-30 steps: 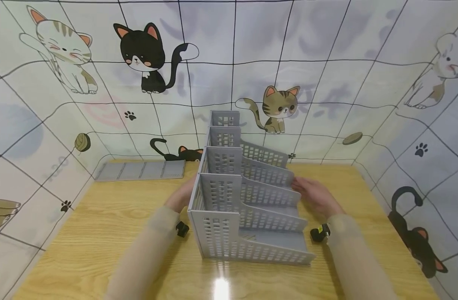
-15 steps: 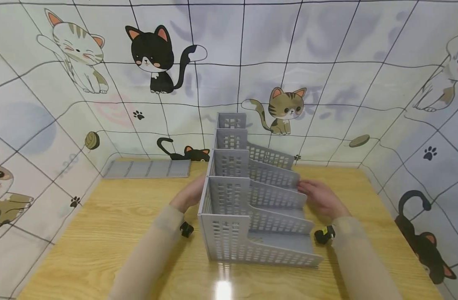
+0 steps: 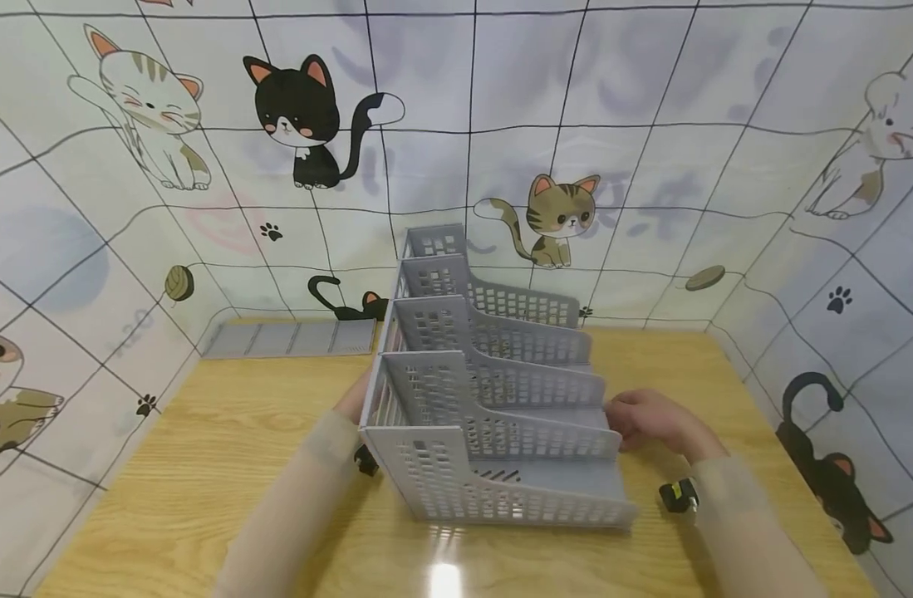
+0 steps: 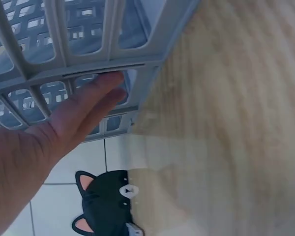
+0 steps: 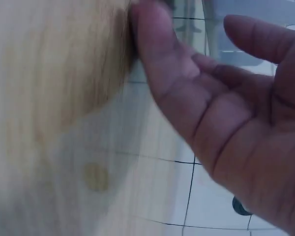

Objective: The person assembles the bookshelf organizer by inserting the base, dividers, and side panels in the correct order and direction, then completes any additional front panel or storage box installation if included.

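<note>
A grey plastic file rack with several lattice-walled compartments stands on the table, its open low side toward the right. My left hand is at its tall slatted side, mostly hidden behind it in the head view. In the left wrist view that hand has fairly straight fingers resting against the slats of the rack. My right hand is at the low front ends of the dividers, fingertips right at the edge. The right wrist view shows this hand with loosely bent fingers, thumb apart, and nothing in its grasp.
A flat grey ribbed panel lies at the table's back left. The wooden table is bordered at the back and sides by a cat-print cloth wall. Small black cameras sit on the wrists.
My right hand has slid toward me along the rack's front ends, and its fingers are more bent. The rack's tall side has shifted left and turned slightly. My left hand stays beside it.
</note>
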`<state>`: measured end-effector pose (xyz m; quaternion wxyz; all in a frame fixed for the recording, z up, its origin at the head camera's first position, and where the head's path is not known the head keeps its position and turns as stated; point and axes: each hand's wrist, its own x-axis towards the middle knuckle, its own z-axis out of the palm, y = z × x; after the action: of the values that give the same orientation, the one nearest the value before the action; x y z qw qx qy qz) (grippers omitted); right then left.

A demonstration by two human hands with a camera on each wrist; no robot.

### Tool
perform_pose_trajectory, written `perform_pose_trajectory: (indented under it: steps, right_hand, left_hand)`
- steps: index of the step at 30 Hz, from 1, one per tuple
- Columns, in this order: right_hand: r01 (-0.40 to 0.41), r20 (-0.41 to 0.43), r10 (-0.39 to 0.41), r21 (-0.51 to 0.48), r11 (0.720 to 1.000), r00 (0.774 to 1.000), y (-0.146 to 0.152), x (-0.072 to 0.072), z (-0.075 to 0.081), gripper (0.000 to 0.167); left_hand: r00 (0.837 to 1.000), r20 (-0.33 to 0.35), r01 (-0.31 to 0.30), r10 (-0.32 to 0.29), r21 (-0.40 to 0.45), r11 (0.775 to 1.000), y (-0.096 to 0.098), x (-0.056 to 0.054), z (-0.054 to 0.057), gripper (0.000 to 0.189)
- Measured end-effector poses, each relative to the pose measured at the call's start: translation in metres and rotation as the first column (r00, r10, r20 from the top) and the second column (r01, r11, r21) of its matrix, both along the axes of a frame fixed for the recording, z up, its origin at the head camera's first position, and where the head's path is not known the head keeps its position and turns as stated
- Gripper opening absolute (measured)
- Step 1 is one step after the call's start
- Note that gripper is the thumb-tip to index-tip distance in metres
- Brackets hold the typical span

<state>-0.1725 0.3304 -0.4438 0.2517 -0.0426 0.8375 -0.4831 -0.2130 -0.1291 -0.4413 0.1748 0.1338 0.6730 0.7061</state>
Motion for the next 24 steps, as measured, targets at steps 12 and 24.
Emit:
perform_pose_trajectory:
  steps: [12, 24]
  right_hand:
    - [0.100, -0.178, -0.150, -0.263, 0.960, 0.972, -0.006, 0.021, 0.025, 0.038]
    - [0.400, -0.351, -0.425, -0.146, 0.905, 0.834, 0.010, 0.041, 0.076, 0.026]
  left_hand:
    - [0.878, -0.468, -0.095, 0.098, 0.030, 0.995, -0.067, -0.030, -0.154, 0.055]
    - [0.995, -0.050, 0.093, -0.083, 0.242, 0.966, -0.012, 0.032, 0.027, 0.046]
